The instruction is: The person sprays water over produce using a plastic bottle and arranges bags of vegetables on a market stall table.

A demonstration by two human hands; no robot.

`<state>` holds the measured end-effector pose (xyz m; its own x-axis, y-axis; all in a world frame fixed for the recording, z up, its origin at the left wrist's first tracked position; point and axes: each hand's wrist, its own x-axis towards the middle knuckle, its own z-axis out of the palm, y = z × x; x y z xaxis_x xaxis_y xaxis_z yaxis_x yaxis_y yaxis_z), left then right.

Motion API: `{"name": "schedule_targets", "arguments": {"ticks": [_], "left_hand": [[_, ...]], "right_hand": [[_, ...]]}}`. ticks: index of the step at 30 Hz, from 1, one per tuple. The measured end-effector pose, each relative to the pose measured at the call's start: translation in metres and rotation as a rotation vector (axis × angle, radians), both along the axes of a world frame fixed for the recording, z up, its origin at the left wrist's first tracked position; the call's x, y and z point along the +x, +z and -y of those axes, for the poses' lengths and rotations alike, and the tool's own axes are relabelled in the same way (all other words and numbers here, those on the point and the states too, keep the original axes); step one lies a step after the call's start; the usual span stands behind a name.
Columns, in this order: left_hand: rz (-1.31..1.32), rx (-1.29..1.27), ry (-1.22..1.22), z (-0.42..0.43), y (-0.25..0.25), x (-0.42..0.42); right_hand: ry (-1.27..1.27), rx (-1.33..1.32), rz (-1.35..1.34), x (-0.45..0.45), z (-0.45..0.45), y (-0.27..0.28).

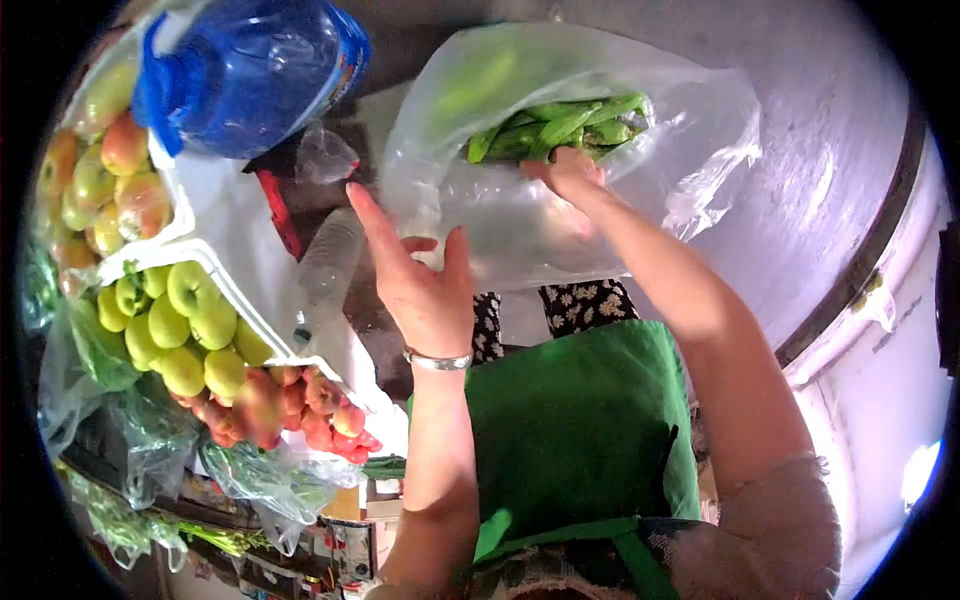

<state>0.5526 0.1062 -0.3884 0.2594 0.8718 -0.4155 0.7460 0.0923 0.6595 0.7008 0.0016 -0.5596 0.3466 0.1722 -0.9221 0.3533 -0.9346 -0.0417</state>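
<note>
A large clear plastic bag [430,150] lies open in front of me, with long green vegetables that look like peppers [560,125] inside. My right hand [572,180] reaches into the bag's mouth, its fingers bent and closed on the near edge of the peppers; the fingertips are partly hidden. To the left of the bag, my left hand [425,280] is raised with its index finger stretched out and thumb apart, holding nothing. A silver bracelet [438,360] circles the left wrist. More green shows blurred through the bag's far side.
At upper left lies a big blue plastic bottle [250,80]. White-edged trays hold red-yellow apples [125,185], green apples [185,330] and small reddish fruit [320,405]. A clear bottle [330,255] lies beside my left hand. Bagged greens [265,475] sit at lower left. My green apron [580,430] is below.
</note>
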Motion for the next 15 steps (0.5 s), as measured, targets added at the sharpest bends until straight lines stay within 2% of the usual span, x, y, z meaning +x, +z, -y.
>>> {"name": "schedule_targets", "arguments": {"ticks": [1, 2, 4, 6, 8, 9, 10, 11, 12, 13, 14, 15], "left_hand": [[-0.054, -0.14, 0.034, 0.001, -0.007, -0.007], [-0.087, -0.131, -0.002, 0.003, -0.015, -0.013], [-0.132, -0.045, -0.202, 0.003, -0.03, -0.026], [-0.132, 0.044, -0.23, 0.0, -0.037, -0.028], [-0.127, 0.131, -0.251, -0.003, -0.036, -0.027], [-0.012, 0.155, -0.161, -0.009, -0.034, -0.024], [0.103, 0.179, -0.071, -0.017, -0.029, -0.016], [0.318, -0.278, 0.333, -0.022, -0.016, -0.009], [0.485, -0.487, 0.567, -0.029, -0.003, 0.006], [0.547, -0.543, 0.573, -0.036, 0.003, 0.007], [0.605, -0.602, 0.581, -0.04, 0.008, 0.005], [0.729, -0.553, 0.614, -0.04, 0.009, 0.01]], "right_hand": [[-0.036, -0.004, 0.001, -0.004, -0.001, -0.001], [-0.034, -0.023, -0.008, -0.015, 0.004, -0.006], [0.049, 0.1, 0.153, -0.029, 0.012, -0.012], [0.086, 0.224, 0.247, -0.037, 0.019, -0.018], [0.099, 0.485, 0.209, -0.035, 0.031, -0.011], [0.107, 0.5, 0.133, -0.03, 0.032, 0.004], [0.238, 0.519, 0.1, -0.026, 0.038, 0.009], [0.391, 0.491, 0.063, -0.023, 0.045, 0.014], [0.543, 0.458, 0.02, -0.021, 0.041, 0.03], [0.544, 0.457, 0.018, -0.022, 0.04, 0.039], [0.669, 0.448, -0.021, -0.025, 0.04, 0.046], [0.738, 0.419, -0.055, -0.026, 0.04, 0.043]]}}
